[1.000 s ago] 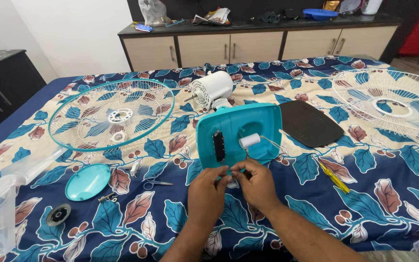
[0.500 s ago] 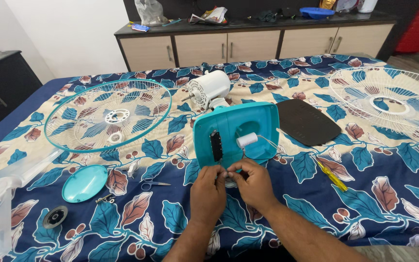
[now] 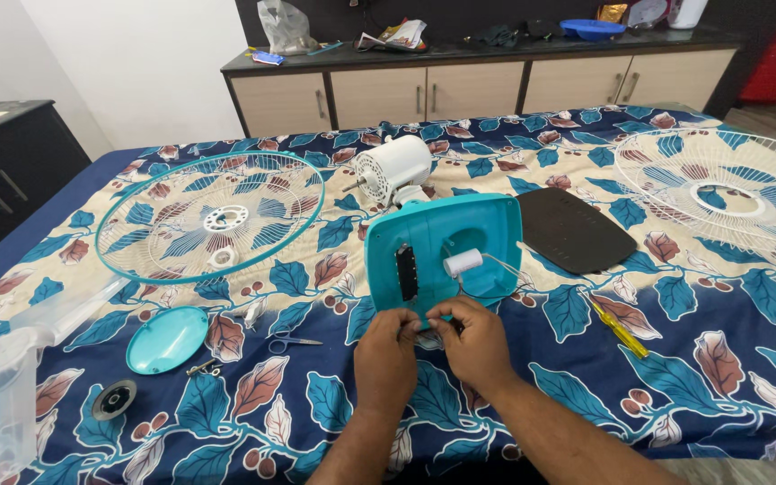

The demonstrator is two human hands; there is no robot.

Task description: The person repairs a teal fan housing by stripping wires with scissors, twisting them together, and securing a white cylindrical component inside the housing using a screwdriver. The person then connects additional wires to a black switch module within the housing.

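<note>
A turquoise fan base housing (image 3: 442,242) lies upside down on the leaf-patterned bedsheet (image 3: 532,395), with a black switch block and a white cylinder inside it. Behind it lies the white fan motor (image 3: 394,167). My left hand (image 3: 386,357) and my right hand (image 3: 471,341) meet at the housing's near edge, fingertips pinched together on a small part with thin wires. The part itself is mostly hidden by my fingers.
A teal wire fan guard (image 3: 208,216) lies at the left, a white guard (image 3: 729,184) at the right. A black base plate (image 3: 572,229), yellow screwdriver (image 3: 617,328), small scissors (image 3: 294,341), turquoise cap (image 3: 166,339) and clear fan blade (image 3: 6,395) lie around. Cabinets (image 3: 460,85) stand behind.
The view has shifted slightly. My hands stay together at the housing's near edge, with only small finger movements.
</note>
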